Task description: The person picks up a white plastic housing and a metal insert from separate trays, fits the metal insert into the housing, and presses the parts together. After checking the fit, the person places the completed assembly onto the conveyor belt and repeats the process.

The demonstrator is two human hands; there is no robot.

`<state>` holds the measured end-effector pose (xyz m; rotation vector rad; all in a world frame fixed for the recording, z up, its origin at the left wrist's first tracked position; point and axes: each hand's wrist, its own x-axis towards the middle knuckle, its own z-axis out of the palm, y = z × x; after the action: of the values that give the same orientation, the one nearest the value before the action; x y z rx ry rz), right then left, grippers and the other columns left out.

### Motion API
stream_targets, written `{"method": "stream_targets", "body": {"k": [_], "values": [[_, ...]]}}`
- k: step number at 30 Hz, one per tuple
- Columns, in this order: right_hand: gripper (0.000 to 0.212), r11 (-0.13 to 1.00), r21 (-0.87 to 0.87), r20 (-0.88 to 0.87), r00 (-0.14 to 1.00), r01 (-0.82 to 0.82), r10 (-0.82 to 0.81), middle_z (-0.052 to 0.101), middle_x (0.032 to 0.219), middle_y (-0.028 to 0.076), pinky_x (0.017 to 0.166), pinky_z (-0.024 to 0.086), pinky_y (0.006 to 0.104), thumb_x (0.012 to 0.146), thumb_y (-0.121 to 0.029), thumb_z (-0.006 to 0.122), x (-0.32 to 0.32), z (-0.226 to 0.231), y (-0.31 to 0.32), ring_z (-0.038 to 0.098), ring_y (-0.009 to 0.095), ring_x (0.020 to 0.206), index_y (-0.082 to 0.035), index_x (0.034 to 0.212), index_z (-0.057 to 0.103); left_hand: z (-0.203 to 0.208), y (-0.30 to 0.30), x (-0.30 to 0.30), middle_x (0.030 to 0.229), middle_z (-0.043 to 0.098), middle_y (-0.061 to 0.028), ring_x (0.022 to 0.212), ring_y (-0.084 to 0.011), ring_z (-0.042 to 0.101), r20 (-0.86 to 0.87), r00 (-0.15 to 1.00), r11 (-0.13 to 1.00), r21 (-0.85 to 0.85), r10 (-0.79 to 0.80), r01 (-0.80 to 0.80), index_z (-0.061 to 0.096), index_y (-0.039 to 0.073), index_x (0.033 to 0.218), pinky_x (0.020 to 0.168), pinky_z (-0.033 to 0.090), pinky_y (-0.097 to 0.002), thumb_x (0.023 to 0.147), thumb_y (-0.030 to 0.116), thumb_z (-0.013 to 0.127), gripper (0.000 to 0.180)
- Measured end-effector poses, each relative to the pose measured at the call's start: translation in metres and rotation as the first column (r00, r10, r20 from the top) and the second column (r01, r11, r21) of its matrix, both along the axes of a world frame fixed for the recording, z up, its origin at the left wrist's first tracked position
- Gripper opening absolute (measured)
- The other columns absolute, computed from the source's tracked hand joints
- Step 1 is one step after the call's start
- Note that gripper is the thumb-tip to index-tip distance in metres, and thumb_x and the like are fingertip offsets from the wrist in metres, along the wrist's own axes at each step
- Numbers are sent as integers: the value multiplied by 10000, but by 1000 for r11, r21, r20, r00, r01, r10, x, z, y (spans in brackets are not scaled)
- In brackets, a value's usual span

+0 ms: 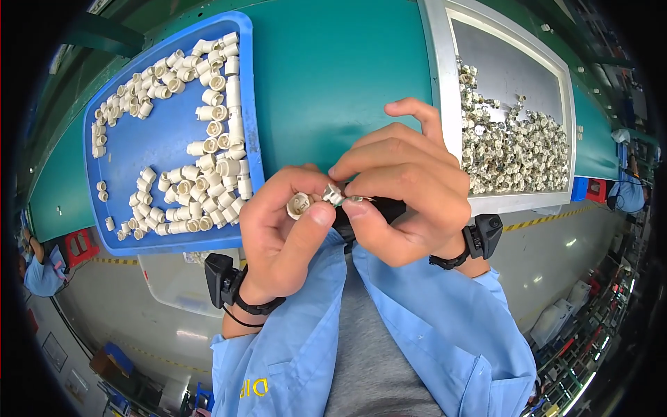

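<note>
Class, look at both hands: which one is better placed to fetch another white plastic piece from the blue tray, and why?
Probably the left hand: the blue tray lies on its side, just beyond it. The right hand sits nearer the grey tray.

At upper left we see a blue tray [149,149] scattered with cream plastic caps [208,177]; at upper right, a grey metal tray [511,69] heaped with small metal-and-white parts [517,153], both on a green table [333,76].
</note>
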<state>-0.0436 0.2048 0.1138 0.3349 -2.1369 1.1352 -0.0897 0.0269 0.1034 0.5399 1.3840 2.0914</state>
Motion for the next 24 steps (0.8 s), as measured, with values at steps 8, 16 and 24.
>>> {"method": "stream_targets", "body": {"k": [8,16,24], "values": [[79,998,-60,44,999,15,-12,678,739,23,933,405,423,683,-80,702,2,4,-2,654,192,673,-88,727,637,-1,0,2,910,629,-83,807,-118,517,0,1000,1000,-24,13,-13,618,-47,1000,726,412,-279,963,117,606,168],[112,995,-96,166,985,-26,41,679,767,60,892,410,412,695,-78,687,2,8,-1,641,208,697,-54,803,668,-4,1,1,834,639,-99,739,-165,505,-312,947,982,-145,69,-119,637,-57,990,671,388,-307,937,100,639,166],[259,948,-271,209,951,-166,226,681,932,172,838,453,410,715,-71,708,4,0,3,627,236,792,28,954,716,-15,1,0,793,634,-79,701,-179,497,-581,806,957,-156,113,-246,637,-51,1020,642,369,-320,886,84,676,194]]}}
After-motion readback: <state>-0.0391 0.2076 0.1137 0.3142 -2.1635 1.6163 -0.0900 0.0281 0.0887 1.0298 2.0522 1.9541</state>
